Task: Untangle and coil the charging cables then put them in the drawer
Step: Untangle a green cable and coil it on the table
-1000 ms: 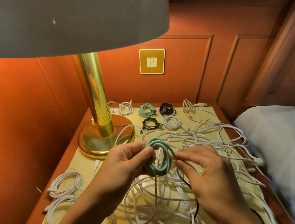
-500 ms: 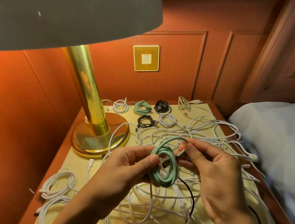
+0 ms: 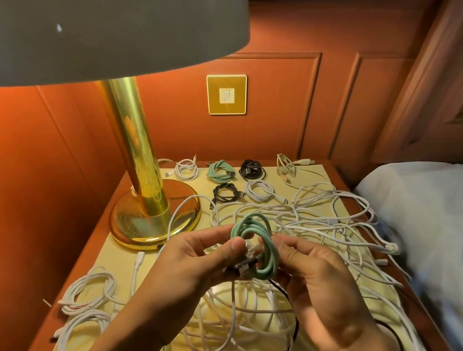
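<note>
Both hands have closed in round the coil [image 3: 250,225]. The left hand [image 3: 191,262] now pinches its dark plug [image 3: 244,268] against the loops, and the right hand [image 3: 324,292] has its fingers curled about the coil's right side. It hangs above the white tangle [image 3: 321,223] on the counter [image 3: 122,267].

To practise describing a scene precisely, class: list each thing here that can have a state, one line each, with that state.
Mint-green braided cable: coiled, held in the air.
Left hand: pinching the coil with its thumb.
Right hand: holding the coil's right side.
White cable heap: tangled, spread beneath the coil.
Second mint-green cable: coiled, lying at the back.
Brass table lamp: lit.
</note>
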Demonstrator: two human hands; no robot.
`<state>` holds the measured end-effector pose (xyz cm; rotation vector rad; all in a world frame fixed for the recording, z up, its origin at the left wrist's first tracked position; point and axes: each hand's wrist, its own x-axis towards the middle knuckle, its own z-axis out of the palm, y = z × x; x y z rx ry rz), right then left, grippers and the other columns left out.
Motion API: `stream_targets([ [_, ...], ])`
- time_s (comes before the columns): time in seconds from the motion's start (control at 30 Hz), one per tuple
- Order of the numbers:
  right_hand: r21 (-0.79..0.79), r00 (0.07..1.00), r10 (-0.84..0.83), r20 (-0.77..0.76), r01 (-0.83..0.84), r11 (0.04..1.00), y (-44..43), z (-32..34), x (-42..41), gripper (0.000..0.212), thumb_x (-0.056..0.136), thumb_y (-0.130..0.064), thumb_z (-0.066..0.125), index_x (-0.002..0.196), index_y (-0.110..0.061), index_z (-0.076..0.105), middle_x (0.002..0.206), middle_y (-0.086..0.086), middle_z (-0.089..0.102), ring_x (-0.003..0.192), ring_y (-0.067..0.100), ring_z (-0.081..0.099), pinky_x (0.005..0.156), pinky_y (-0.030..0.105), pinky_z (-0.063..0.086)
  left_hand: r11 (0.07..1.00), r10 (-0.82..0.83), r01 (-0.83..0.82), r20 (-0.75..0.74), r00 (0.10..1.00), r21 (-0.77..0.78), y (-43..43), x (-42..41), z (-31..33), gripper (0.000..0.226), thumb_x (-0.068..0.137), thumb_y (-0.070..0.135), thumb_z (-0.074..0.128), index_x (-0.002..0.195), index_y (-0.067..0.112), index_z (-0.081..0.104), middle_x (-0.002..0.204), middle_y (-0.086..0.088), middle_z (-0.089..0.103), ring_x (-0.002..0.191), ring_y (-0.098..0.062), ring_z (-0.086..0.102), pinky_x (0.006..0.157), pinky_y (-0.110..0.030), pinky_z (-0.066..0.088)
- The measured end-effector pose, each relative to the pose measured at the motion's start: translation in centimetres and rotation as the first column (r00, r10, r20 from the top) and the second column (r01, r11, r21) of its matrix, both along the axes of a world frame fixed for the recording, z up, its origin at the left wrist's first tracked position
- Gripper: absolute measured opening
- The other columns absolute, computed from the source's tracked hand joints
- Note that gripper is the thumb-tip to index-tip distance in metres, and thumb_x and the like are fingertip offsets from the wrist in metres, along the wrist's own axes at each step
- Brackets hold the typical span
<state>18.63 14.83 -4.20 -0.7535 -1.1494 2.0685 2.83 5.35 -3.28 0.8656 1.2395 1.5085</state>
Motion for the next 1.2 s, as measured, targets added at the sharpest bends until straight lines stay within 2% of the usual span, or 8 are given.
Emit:
stream_targets([
  [0.17,0.023,0.998,0.038,-0.049,-0.037,0.999,-0.2,0.3,0.2,0.029,0.092,-0.020,0.059,0.102,0.000,0.078,0.111,0.024,0.073,0.106,0.032,0.066,0.092,0.037,0.053,0.999,0.026,-0.023,-0.158,0.987,0.025,0.0,0.1,0.5,0.031,0.092,0.015,0.063,0.120,0.006,0.074,0.115,-0.008,0.076,0.114,-0.021,0.070,0.097,-0.024,0.054],
  [0.27,0.121,0.995,0.092,-0.048,-0.085,0.989,-0.6,0.4,0.0,0.033,0.092,-0.032,0.063,0.109,-0.007,0.077,0.115,0.018,0.073,0.111,0.029,0.065,0.097,0.041,0.049,0.995,0.093,-0.087,-0.178,0.980,0.040,0.1,0.2,0.6,0.030,0.090,0.015,0.064,0.117,0.007,0.075,0.111,-0.005,0.078,0.110,-0.014,0.071,0.084,-0.014,0.052],
  [0.4,0.320,0.993,0.068,0.095,-0.095,0.943,-1.8,0.5,-0.8,0.026,0.088,-0.023,0.076,0.114,-0.020,0.074,0.108,0.005,0.076,0.103,0.020,0.071,0.088,0.035,0.056,0.991,0.133,-0.129,-0.192,0.972,0.037,0.0,0.2,0.5,0.025,0.088,0.018,0.067,0.110,0.014,0.079,0.107,-0.004,0.079,0.101,-0.018,0.072,0.080,-0.024,0.054],
  [0.57,0.550,0.917,-0.208,0.339,-0.014,0.835,-2.3,-0.4,-1.5,0.029,0.092,-0.017,0.071,0.114,-0.037,0.071,0.093,-0.011,0.075,0.084,0.010,0.071,0.078,0.035,0.059,0.991,0.136,-0.135,-0.242,0.961,0.021,0.0,-0.1,0.3,0.022,0.088,0.019,0.069,0.106,0.019,0.080,0.103,-0.004,0.079,0.092,-0.013,0.071,0.071,-0.018,0.051],
  [0.67,0.678,0.835,-0.358,0.417,-0.023,0.734,-2.3,-0.7,-1.7,0.025,0.094,-0.027,0.068,0.106,-0.049,0.070,0.079,-0.015,0.073,0.068,0.009,0.069,0.067,0.039,0.059,0.989,0.146,-0.148,-0.266,0.953,0.011,0.0,-0.3,0.1,0.023,0.087,0.021,0.069,0.108,0.017,0.078,0.103,-0.003,0.079,0.096,-0.017,0.071,0.076,-0.026,0.053],
  [0.83,0.841,0.808,-0.482,0.339,-0.031,0.540,-1.8,-0.3,-0.9,0.016,0.095,-0.020,0.066,0.100,-0.030,0.078,0.072,-0.021,0.067,0.070,0.003,0.065,0.062,0.019,0.050,0.981,0.192,-0.190,-0.266,0.945,0.032,0.0,-0.6,0.0,0.028,0.087,0.025,0.066,0.108,0.008,0.073,0.100,-0.009,0.078,0.092,-0.019,0.070,0.080,-0.028,0.055],
  [0.97,0.916,0.789,-0.571,0.229,0.025,0.401,-1.0,-0.3,-0.5,0.014,0.094,-0.013,0.068,0.100,-0.022,0.078,0.087,-0.019,0.070,0.087,0.000,0.065,0.073,0.011,0.048,0.973,0.224,-0.230,-0.347,0.911,0.025,0.0,-0.5,0.5,0.014,0.093,0.011,0.067,0.107,0.010,0.070,0.095,-0.004,0.078,0.089,-0.013,0.073,0.078,-0.018,0.055],
  [1.2,0.952,0.772,-0.627,0.099,0.111,0.287,-1.1,0.1,-0.5,0.017,0.097,-0.020,0.061,0.101,-0.017,0.077,0.089,-0.010,0.070,0.084,0.003,0.064,0.074,0.011,0.047,0.932,0.320,-0.347,-0.697,0.642,0.108,0.1,-0.1,0.1,0.016,0.095,0.016,0.063,0.104,0.028,0.065,0.088,0.013,0.070,0.089,0.000,0.064,0.072,-0.011,0.049],
])
